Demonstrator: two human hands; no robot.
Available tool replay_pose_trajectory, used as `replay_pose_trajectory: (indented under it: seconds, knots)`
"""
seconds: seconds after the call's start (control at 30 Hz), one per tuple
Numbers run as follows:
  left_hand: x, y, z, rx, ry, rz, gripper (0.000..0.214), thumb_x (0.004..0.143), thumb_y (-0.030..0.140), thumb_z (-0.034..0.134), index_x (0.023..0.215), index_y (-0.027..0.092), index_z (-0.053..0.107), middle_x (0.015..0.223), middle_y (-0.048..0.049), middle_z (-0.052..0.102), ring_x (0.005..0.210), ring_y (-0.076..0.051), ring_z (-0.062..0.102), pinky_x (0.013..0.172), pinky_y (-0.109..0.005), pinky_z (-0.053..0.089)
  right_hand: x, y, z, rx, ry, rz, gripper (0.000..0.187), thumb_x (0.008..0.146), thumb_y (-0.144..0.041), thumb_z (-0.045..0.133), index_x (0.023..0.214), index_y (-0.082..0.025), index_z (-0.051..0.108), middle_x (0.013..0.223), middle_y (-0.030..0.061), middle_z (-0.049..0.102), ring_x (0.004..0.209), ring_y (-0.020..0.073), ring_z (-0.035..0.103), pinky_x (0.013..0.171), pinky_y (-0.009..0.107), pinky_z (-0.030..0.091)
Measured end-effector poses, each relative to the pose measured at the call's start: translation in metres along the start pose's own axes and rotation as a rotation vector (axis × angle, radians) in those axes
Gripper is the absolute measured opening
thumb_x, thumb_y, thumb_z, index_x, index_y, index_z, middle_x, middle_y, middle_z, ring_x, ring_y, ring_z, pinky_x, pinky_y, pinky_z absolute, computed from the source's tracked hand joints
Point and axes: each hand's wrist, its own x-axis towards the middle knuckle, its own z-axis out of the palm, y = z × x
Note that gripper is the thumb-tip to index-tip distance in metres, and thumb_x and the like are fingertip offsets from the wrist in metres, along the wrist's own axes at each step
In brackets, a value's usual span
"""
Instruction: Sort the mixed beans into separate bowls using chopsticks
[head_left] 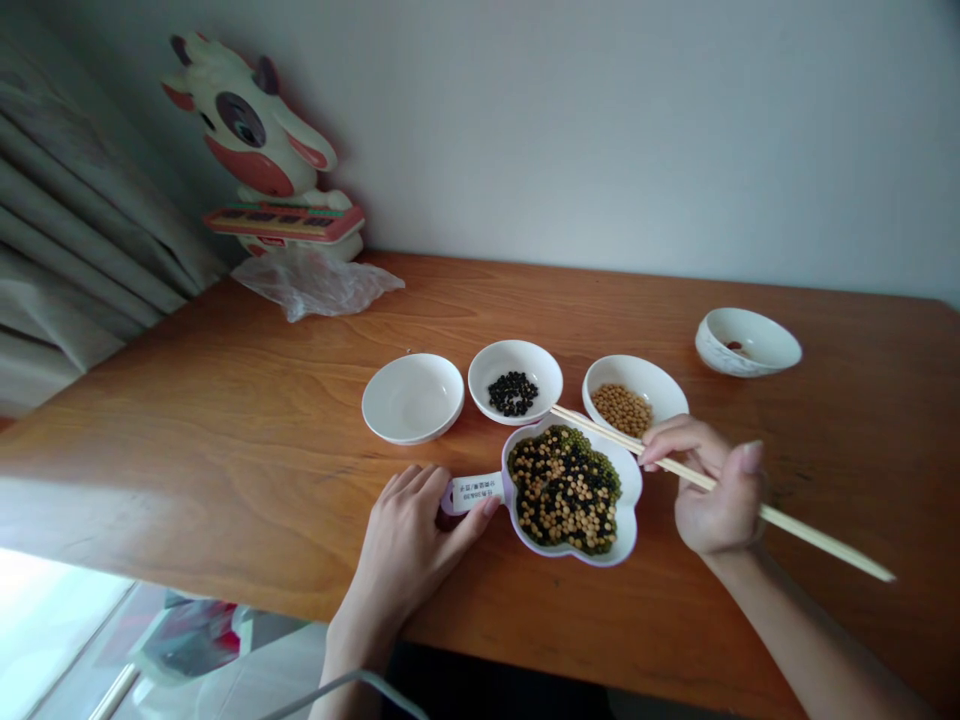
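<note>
My left hand point(415, 530) is closed on the labelled handle of a flower-shaped scoop bowl point(630, 505), thumb along the handle's edge. Mixed beans point(566, 490), black, tan and green, fill much of it. In my right hand point(712, 485) is a pair of chopsticks point(814, 540), their tips over the scoop's far rim, close to a white bowl point(551, 365) of black beans point(513, 393). Right of that, another white bowl point(664, 385) contains tan soybeans point(621, 408). A third white bowl point(412, 398) at left shows a bare inside.
A patterned bowl point(750, 345) with a few small reddish-brown bits sits at the back right. Against the wall stands a cow toy with a keyboard point(277, 160), a clear plastic bag point(315, 285) at its base. A cable point(352, 682) crosses below the table's front edge.
</note>
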Motion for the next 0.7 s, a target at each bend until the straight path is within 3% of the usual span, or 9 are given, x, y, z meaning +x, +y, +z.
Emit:
replay_pose_trajectory:
  seconds: [0.43,0.7]
  knots:
    - [0.001,-0.002,0.003,0.025,0.025,-0.049,0.050,0.095,0.066,0.058,0.074,0.023,0.046,0.075,-0.0023,0.059,0.073,-0.022,0.054,0.068,-0.032,0.039,-0.008,-0.007,-0.001,-0.096,-0.250,-0.058,0.069,0.107,-0.060,0.023,0.074,-0.021,0.069,0.070,0.0058,0.066,0.063,0.0192,0.059,0.058,0.035,0.037]
    - [0.001,-0.005,0.005,0.034,0.050,-0.092,0.047,0.094,0.066,0.059,0.076,0.024,0.049,0.077,-0.0027,0.062,0.072,-0.022,0.057,0.065,-0.031,0.040,-0.003,-0.004,-0.015,0.042,-0.219,0.150,0.070,0.106,-0.061,0.025,0.071,-0.022,0.071,0.067,0.0056,0.063,0.062,0.0194,0.055,0.057,0.034,0.039]
